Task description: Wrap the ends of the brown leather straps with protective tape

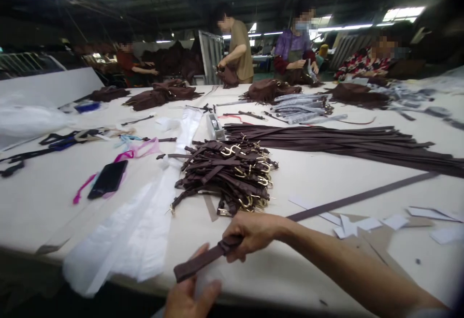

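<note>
My right hand (250, 233) is closed around a dark brown strap (203, 263) near the table's front edge. A loop or fold in the strap shows beside my fingers, and its folded end points to the lower left. Behind my wrist a long brown length (362, 196) runs off to the right across the table. My left hand (190, 296) is under the folded end, with thumb and fingers apart; the strap crosses in front of its fingers. Just beyond my right hand lies a pile of short brown straps with gold-coloured hooks (232, 173).
Long brown strips (326, 141) lie stacked at the right, with paper scraps (362, 224) nearer me. Left are a phone (108, 179) and clear plastic sheeting (134, 231). A tape roll (215, 127) stands behind the pile. Several people work across the table among brown bags (159, 93).
</note>
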Available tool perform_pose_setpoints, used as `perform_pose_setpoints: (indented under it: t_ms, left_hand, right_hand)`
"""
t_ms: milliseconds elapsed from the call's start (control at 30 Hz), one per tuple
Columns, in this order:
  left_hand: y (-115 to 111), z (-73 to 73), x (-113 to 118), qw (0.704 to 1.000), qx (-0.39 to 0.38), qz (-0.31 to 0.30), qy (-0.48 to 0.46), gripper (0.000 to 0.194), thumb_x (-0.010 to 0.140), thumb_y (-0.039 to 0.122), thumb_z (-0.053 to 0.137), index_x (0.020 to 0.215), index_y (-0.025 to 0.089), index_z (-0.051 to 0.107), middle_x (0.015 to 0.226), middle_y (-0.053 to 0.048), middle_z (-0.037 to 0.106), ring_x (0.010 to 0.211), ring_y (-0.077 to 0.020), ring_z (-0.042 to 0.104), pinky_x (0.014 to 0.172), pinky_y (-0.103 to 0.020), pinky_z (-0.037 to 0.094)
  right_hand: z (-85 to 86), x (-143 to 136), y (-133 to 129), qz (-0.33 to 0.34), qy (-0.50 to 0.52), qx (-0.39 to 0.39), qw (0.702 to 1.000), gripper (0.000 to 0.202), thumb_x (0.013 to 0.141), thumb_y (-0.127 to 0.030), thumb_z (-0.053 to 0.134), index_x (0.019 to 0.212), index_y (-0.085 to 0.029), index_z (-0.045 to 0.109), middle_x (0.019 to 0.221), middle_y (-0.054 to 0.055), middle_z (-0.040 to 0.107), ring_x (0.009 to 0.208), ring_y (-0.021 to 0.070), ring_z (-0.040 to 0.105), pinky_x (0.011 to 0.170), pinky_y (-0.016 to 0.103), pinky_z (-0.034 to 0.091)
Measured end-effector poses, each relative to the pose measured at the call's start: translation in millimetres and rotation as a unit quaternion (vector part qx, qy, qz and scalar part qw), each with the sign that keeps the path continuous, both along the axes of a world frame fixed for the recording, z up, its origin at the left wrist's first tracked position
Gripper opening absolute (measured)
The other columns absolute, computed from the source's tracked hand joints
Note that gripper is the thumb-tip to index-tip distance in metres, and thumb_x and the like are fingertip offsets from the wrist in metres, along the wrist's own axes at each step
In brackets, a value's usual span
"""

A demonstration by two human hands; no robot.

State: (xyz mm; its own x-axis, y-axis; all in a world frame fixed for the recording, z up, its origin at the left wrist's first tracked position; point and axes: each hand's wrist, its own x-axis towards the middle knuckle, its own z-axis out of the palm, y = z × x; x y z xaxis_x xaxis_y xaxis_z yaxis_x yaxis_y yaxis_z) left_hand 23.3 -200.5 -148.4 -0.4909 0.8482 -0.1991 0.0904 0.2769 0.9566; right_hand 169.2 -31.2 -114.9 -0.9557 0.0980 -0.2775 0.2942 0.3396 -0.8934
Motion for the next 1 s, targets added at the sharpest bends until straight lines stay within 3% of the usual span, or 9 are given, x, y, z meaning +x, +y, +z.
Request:
perform_pose_setpoints:
  t_ms: [100, 167, 233, 333, 567, 700, 1000]
  left_hand:
    - [26.1, 4.0, 23.9, 0.993, -0.013, -0.008, -0.116, 0.035, 0.062, 0.045, 0.07, 0.078, 0.016, 0.061, 0.055, 0.003, 0.054, 0.043, -0.0077, 0.043, 0.04, -0.018, 0.033]
    - [33.8, 7.8, 27.5, 0.985, 0.004, 0.014, -0.174, 0.031, 0.063, 0.042, 0.07, 0.066, 0.015, 0.056, 0.047, 0.007, 0.044, 0.039, -0.0032, 0.031, 0.037, -0.014, 0.022]
    - [33.2, 9.8, 23.0, 0.976, 0.02, 0.032, -0.213, 0.031, 0.064, 0.039, 0.071, 0.063, 0.014, 0.053, 0.047, 0.007, 0.042, 0.041, -0.0026, 0.031, 0.039, -0.013, 0.024]
    - [22.2, 11.8, 11.2, 0.975, 0.034, 0.042, -0.216, 0.028, 0.068, 0.039, 0.068, 0.067, 0.015, 0.052, 0.052, 0.005, 0.049, 0.047, -0.0048, 0.04, 0.046, -0.014, 0.034]
    - [-1.1, 25.4, -10.0, 1.0, 0.012, -0.026, -0.007, 0.027, 0.078, 0.04, 0.058, 0.068, 0.016, 0.053, 0.051, 0.004, 0.048, 0.047, -0.0065, 0.042, 0.045, -0.016, 0.034]
    - [-7.5, 24.7, -18.3, 0.999, 0.022, -0.042, -0.021, 0.021, 0.073, 0.034, 0.066, 0.071, 0.014, 0.06, 0.063, 0.001, 0.057, 0.058, -0.0085, 0.048, 0.054, -0.018, 0.039]
    - [-14.2, 28.4, -15.7, 0.995, 0.009, -0.092, 0.034, 0.02, 0.075, 0.032, 0.065, 0.066, 0.014, 0.067, 0.056, 0.002, 0.055, 0.055, -0.0079, 0.045, 0.052, -0.018, 0.035]
  right_hand:
    - [13.0, 9.1, -2.2, -0.046, 0.045, 0.039, 0.997, 0.015, 0.077, -0.028, 0.061, 0.073, -0.014, 0.057, 0.061, -0.004, 0.055, 0.055, 0.007, 0.051, 0.048, 0.015, 0.034]
    - [20.9, 21.2, -0.9, -0.11, 0.08, 0.098, 0.986, 0.023, 0.078, -0.037, 0.06, 0.076, -0.015, 0.054, 0.064, -0.004, 0.051, 0.059, 0.008, 0.046, 0.05, 0.018, 0.033]
    - [26.6, 33.8, 2.3, -0.164, 0.107, 0.133, 0.972, 0.031, 0.086, -0.046, 0.046, 0.078, -0.016, 0.052, 0.07, -0.002, 0.049, 0.063, 0.0097, 0.044, 0.055, 0.02, 0.034]
    - [29.2, 46.0, 7.9, -0.192, 0.102, 0.128, 0.968, 0.04, 0.094, -0.044, 0.025, 0.079, -0.017, 0.051, 0.071, -0.001, 0.048, 0.064, 0.0111, 0.044, 0.059, 0.022, 0.035]
    - [26.8, 51.3, 7.1, -0.116, 0.044, 0.13, 0.984, 0.033, 0.09, -0.043, 0.04, 0.079, -0.017, 0.057, 0.063, -0.001, 0.052, 0.054, 0.01, 0.046, 0.05, 0.021, 0.035]
    - [26.5, 55.2, 7.4, -0.109, 0.041, 0.142, 0.983, 0.028, 0.088, -0.042, 0.044, 0.084, -0.018, 0.059, 0.062, -0.001, 0.055, 0.052, 0.0103, 0.046, 0.048, 0.02, 0.034]
    - [35.1, 65.6, 8.5, -0.071, 0.03, 0.171, 0.982, 0.028, 0.086, -0.042, 0.048, 0.087, -0.019, 0.063, 0.061, -0.001, 0.055, 0.054, 0.0115, 0.047, 0.048, 0.021, 0.034]
